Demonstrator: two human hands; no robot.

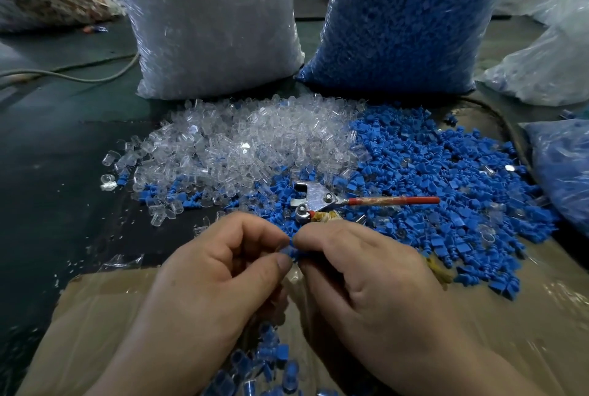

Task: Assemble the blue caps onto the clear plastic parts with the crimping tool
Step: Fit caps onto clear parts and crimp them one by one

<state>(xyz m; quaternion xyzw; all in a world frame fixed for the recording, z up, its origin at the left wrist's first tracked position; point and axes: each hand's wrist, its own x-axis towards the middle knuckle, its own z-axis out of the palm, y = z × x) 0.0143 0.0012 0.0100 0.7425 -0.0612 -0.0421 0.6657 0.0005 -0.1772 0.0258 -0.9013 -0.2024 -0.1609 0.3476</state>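
Left hand [216,271] and right hand [366,274] pinch small blue plastic cap [294,252] together, likely pre-fitting; red-handled metal crimping tool [315,199] lies unheld just beyond.

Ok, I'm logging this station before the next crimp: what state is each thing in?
Left hand: pinching the blue cap.
Right hand: pinching the same cap.
Crimping tool: lying on the loose caps, handles spread.
Clear parts bag: upright, full.
Blue caps bag: upright, full.
Cardboard box: open, blue pieces inside.
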